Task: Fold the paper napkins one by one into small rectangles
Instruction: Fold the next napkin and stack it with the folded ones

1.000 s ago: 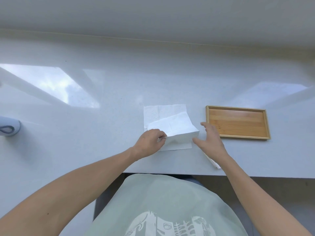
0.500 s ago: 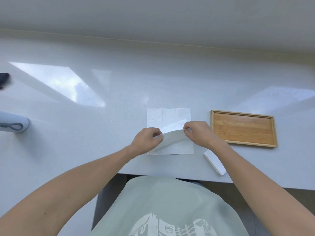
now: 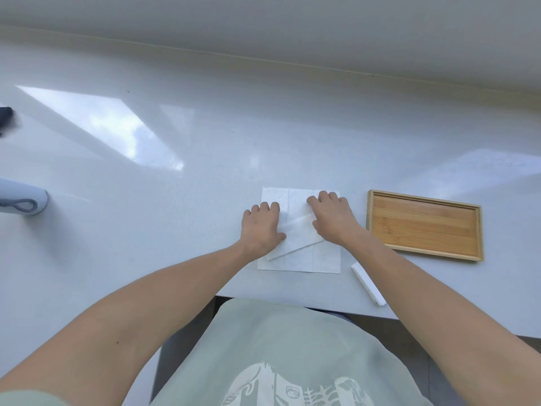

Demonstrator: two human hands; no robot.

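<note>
On counter (image 3: 175, 230): napkin (image 3: 301, 259) near front edge, left of wooden tray (image 3: 424, 227)
Your left hand (image 3: 261, 228): flat, pressing napkin
Your right hand (image 3: 332, 218): flat, pressing napkin
Folded napkin (image 3: 368, 284): beside right forearm

You've got a white counter (image 3: 205, 177) with a wooden tray (image 3: 425, 225) lying flat at right. At the left edge sits a pale blue object (image 3: 25, 200) with a grey loop, and a dark object (image 3: 6, 114) farther back.
</note>
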